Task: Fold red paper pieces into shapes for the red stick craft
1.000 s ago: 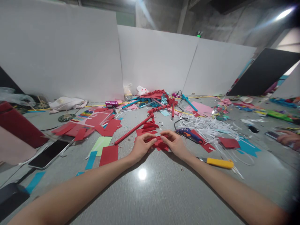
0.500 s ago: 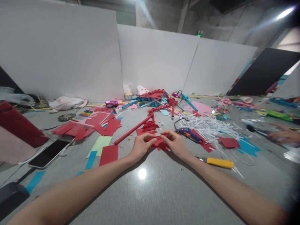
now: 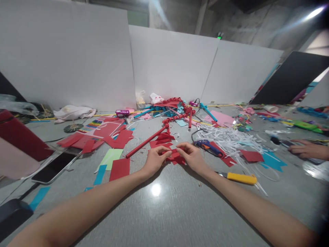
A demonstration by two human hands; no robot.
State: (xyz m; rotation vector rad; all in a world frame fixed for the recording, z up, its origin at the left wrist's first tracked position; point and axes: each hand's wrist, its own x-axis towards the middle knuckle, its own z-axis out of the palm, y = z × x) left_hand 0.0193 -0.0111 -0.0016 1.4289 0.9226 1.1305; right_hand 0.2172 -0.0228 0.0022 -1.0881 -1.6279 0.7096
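Observation:
Between my hands is a small piece of red paper, pinched at its two ends. My left hand grips its left end between thumb and fingers, and my right hand holds the right end the same way. More red paper pieces lie just behind and beneath it. A red paper tube slants away to the left of these pieces. Beyond my right hand rests a blue glue gun. A yellow-handled utility knife lies by my right forearm.
White paper shreds spread over the right. At left are a phone, a red bottle, red sheets and a green sheet. A co-worker's hand rests at far right. White panels stand behind.
My hands and the red paper stay almost where they were. At far right, the co-worker's hand has shifted left and lies flatter over a dark object.

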